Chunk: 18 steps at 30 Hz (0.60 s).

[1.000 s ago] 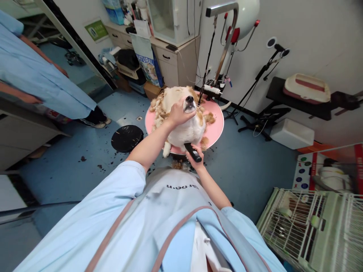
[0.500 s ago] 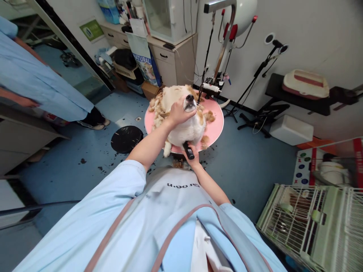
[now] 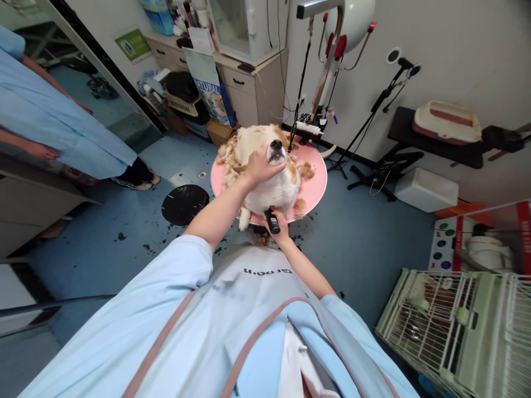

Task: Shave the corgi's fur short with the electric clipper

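A white and tan dog (image 3: 274,190) is on a round pink grooming table (image 3: 316,185), its nose tipped up toward me. My left hand (image 3: 262,165) is closed around its muzzle and jaw from below. In my right hand (image 3: 281,228) is a black hair clipper (image 3: 272,221), held low against the dog's chest; its cutting end is hidden by fur. Clumps of cut tan fur (image 3: 306,170) lie on the table around the dog, thickest on the left side. One white paw (image 3: 244,218) hangs at the table's near edge.
A metal grooming arm (image 3: 332,61) with a black strap rises behind the table. A black round stool (image 3: 185,204) stands to the left, near a person in a blue gown (image 3: 62,110). Wire cages (image 3: 431,320) are at lower right. Dark hair tufts dot the blue floor.
My right hand and the clipper have shifted slightly left along the dog's lower chest. My left hand keeps its hold on the muzzle, and the dog stays in place.
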### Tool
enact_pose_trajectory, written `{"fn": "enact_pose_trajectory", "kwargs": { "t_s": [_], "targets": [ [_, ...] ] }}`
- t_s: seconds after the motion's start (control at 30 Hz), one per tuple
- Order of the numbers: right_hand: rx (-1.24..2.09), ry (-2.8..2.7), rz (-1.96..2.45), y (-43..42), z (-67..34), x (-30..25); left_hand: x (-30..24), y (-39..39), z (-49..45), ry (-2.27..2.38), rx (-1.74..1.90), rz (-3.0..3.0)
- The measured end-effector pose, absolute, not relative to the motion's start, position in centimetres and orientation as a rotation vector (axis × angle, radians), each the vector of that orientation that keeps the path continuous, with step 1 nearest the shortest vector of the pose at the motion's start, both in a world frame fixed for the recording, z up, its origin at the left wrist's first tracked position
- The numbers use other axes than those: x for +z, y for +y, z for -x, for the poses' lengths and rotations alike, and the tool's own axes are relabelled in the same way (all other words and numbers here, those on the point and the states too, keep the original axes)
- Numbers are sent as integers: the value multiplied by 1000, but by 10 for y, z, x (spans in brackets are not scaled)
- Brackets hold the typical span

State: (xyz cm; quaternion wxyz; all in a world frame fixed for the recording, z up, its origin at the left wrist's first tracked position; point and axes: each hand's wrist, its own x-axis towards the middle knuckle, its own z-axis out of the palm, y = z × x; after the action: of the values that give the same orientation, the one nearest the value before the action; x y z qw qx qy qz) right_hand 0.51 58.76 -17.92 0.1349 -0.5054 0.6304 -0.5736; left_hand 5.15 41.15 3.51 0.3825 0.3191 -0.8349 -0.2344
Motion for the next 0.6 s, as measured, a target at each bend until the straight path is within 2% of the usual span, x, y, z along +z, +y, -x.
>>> {"fn": "enact_pose_trajectory", "kwargs": {
  "t_s": [0.13,0.27,0.4,0.6],
  "targets": [
    [-1579,1801,1419,592,-7,-177,38,410,-49,-2166,-599,-791],
    [-1745,1767,1361,621,-7,-151,44,408,-43,-2243,-647,-755],
    [-1882,1576,1626,631,-3,-124,51,411,-38,-2237,-710,-751],
    [-1649,1608,1843,588,6,-144,58,418,-38,-2212,-800,-746]
  ]
}}
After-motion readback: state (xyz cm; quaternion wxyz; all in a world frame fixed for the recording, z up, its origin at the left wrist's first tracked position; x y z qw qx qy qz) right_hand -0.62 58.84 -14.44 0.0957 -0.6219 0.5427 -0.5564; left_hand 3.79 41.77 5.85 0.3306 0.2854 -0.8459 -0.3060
